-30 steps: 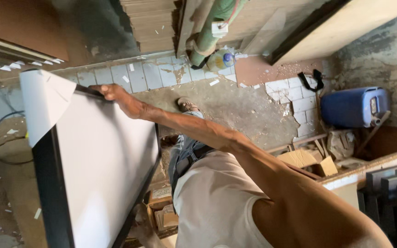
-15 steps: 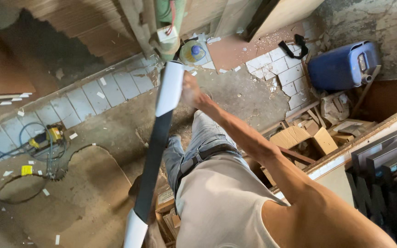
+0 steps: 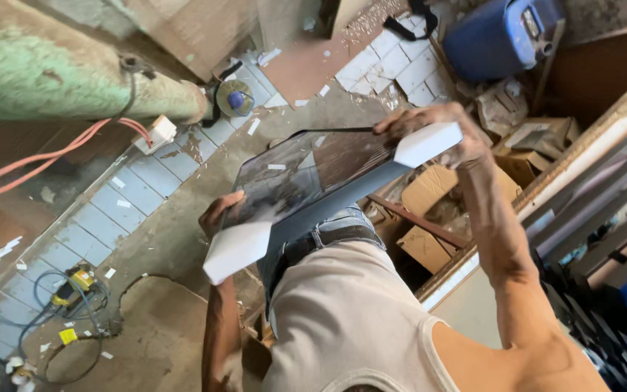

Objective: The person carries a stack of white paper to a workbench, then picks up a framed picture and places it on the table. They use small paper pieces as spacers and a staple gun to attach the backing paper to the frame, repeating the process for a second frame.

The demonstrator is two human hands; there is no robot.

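Two hands grip one dark glossy panel (image 3: pixel 313 174) at mid-frame. Your right hand (image 3: pixel 444 131), upper right of centre, has its fingers curled tight over the panel's far edge, beside a white foam corner guard (image 3: pixel 426 144). Your left hand (image 3: pixel 219 214), left of centre, is closed on the opposite edge, its fingers mostly hidden behind the panel, just above a second white corner guard (image 3: pixel 235 250). The panel lies tilted and nearly flat in front of your waist, its face mirroring the surroundings. Beneath it sit cardboard boxes (image 3: pixel 429 218) to the right of centre. A blue container (image 3: pixel 498 36) stands at the upper right, a green pipe (image 3: pixel 59 80) runs across the upper left, and a yellow power tool (image 3: pixel 74 287) with its cable lies at the lower left.
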